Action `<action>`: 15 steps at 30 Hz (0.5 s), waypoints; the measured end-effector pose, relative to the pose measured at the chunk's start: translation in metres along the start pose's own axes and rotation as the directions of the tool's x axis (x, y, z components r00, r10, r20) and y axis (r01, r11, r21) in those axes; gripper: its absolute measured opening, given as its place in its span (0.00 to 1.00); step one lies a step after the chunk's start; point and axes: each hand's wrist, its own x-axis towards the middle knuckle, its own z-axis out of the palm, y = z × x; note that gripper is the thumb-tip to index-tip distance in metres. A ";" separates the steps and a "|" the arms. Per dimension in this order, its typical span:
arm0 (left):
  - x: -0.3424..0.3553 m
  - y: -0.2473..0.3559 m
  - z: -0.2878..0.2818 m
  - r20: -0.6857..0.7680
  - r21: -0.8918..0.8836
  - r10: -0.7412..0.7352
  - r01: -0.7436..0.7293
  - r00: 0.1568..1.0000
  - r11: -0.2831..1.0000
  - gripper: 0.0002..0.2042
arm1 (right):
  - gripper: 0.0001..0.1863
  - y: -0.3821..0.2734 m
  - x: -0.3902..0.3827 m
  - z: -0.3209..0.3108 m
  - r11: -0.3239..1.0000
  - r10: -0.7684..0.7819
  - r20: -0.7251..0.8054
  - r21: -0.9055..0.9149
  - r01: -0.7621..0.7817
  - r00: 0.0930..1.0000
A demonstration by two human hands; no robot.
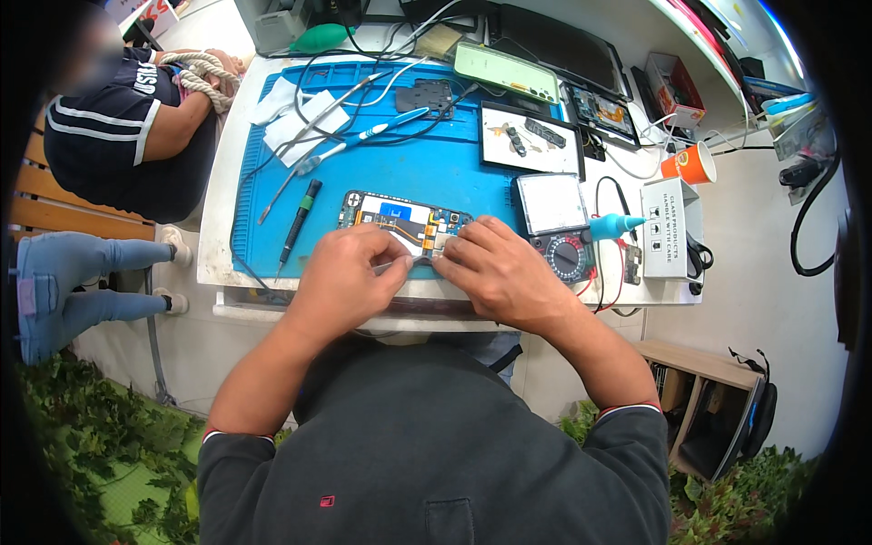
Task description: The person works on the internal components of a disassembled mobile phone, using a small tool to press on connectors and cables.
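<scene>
As the phone (404,222) lies open: I judge edge work, wanting steadiness next.
Left hand (352,268): seemingly pinching thin strip (389,266).
Right hand (498,275): grip—can't tell.

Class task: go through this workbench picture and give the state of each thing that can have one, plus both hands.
Phone: opened, inner parts bare
Left hand: fingers bent at the phone's near edge, grip unclear
Right hand: fingers bent at the phone's right end, grip unclear
Screwdriver: lying down, unheld
Brush: lying down, unheld
Mat: spread out
Large screen: dark
</scene>
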 end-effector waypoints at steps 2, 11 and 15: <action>0.001 0.002 -0.001 0.005 0.000 -0.011 0.011 1.000 1.000 0.07 | 0.21 -0.002 -0.001 -0.001 1.000 0.022 0.047 0.008 -0.022 0.999; 0.005 -0.001 -0.001 0.026 0.005 -0.035 0.035 0.999 0.999 0.08 | 0.18 -0.002 0.007 -0.009 0.996 -0.028 0.137 -0.075 0.038 0.990; 0.005 -0.001 -0.003 0.028 0.004 -0.025 0.024 0.999 1.000 0.08 | 0.19 0.005 0.001 -0.005 0.999 -0.010 0.087 0.047 0.006 0.996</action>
